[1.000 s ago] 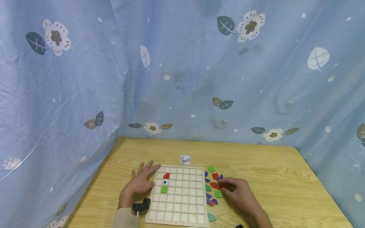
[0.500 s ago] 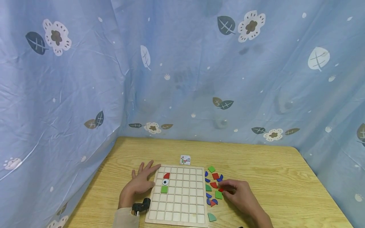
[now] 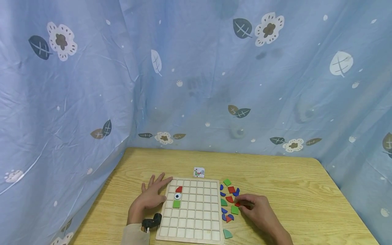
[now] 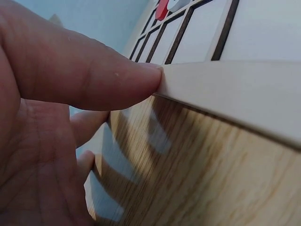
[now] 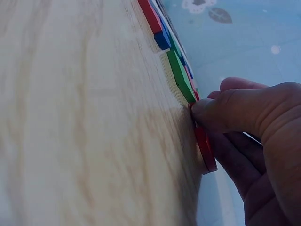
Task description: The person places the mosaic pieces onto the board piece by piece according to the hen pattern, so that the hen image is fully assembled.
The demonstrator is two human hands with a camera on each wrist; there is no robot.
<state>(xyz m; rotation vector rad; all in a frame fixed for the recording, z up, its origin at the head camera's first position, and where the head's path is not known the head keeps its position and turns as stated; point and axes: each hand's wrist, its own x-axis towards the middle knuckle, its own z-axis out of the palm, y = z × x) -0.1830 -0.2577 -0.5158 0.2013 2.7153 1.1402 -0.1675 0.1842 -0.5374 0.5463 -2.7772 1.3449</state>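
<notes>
A wooden grid board (image 3: 196, 241) lies on the table. Its left column area holds a red quarter-round tile (image 3: 179, 189), a white eye tile (image 3: 177, 196) and a green square tile (image 3: 176, 204). My left hand (image 3: 151, 196) has its fingers spread, with thumb and index fingertip at the board's left edge; the left wrist view shows the thumb tip (image 4: 148, 79) against the rim. Right of the board, my right hand (image 3: 256, 208) pinches a small red tile (image 5: 205, 148) between thumb and fingers, low over the table. The fingers hide part of this tile.
Several loose tiles lie along the board's right side, among them a green square (image 3: 234, 210), a red square (image 3: 231, 190), a red triangle (image 3: 228, 219) and a green quarter-round (image 3: 227, 233). A small pattern card (image 3: 199, 172) lies behind the board. Blue curtain (image 3: 196, 85) surrounds the table.
My right hand has shifted slightly right and toward me with the red tile, showing more of the blue tiles beside it. The left hand keeps its place on the board's edge.
</notes>
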